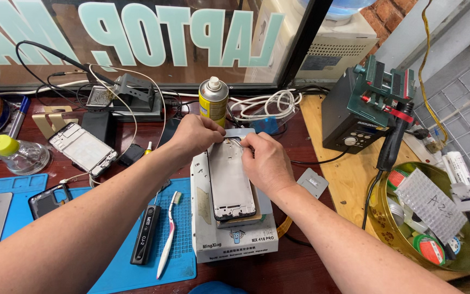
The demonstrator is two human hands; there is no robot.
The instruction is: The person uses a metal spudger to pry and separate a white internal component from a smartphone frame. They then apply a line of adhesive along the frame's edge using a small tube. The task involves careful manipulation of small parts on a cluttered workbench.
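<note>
Two hands: left hand (196,133), right hand (266,160) grip clamped on phone frame (229,182); dark wooden bench (322,272), shop window (137,38) behind.

We see pale lettering on the far window sign (137,38), a yellow labelled spray can (213,100) at centre far, and a small dark display (366,128) on the right-hand station.

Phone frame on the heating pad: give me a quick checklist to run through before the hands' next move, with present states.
1. Phone frame lies flat on the pad: ok.
2. Left hand at the frame's top edge: ok.
3. Right hand steadies the frame's upper right: ok.
4. Thin tool between the fingers: cannot tell.
5. Spray can stands upright, close behind the hands: ok.
6. Toothbrush lies apart on the blue mat: ok.
</note>
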